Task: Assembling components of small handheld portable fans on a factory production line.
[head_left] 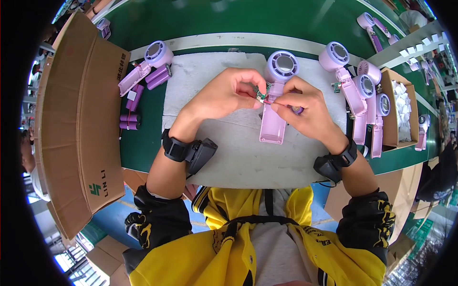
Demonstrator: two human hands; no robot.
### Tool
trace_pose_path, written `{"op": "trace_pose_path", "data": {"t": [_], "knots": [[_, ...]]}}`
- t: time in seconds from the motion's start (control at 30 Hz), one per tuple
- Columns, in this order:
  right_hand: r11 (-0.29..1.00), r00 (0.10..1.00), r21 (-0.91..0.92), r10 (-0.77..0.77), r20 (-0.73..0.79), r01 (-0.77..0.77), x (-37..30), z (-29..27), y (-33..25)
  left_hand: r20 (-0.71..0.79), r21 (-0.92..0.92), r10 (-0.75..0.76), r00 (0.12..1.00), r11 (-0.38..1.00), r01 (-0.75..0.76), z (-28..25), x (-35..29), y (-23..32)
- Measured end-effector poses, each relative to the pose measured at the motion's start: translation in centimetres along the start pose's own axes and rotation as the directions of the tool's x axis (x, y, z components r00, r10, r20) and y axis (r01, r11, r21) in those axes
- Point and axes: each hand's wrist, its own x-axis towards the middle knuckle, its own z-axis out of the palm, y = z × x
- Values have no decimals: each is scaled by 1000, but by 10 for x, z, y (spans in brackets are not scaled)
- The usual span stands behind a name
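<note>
Honestly, the left hand [222, 97]'s fingers are clamping the board [260, 95] by the pink case [273, 128], just below the fan [282, 66], while the right hand [310, 107]'s fingers are pinching what looks like a wire [267, 102]. If they're tugging too hard, they're risking ripping it off; a slipping pinch would be dropping the board.

Dark printed characters [106, 183] and a green emblem [94, 189] are borne by the tall brown cardboard box [62, 124]; small dark lettering [320, 237] is carried on the yellow-and-black fabric jacket [200, 252]
</note>
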Motion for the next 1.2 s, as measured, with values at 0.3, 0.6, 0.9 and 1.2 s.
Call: {"op": "trace_pose_path", "data": {"t": [0.3,0.6,0.9,1.2], "knots": [[999,997,-30,11,-72,-13,0,1,0,-24,-20,8,1000,1000,-9,2,1,-2],[1000,999,-26,-3,-54,1,1,2,2,-120,6,36,992,999,-35,5,2,2],[995,999,-90,33,-19,-35,-1,-2,-5,-106,82,112,988,991,-103,14,1,-3],[986,988,-156,33,-153,-57,2,6,-10,-182,267,258,949,942,-205,23,2,-2]]}}
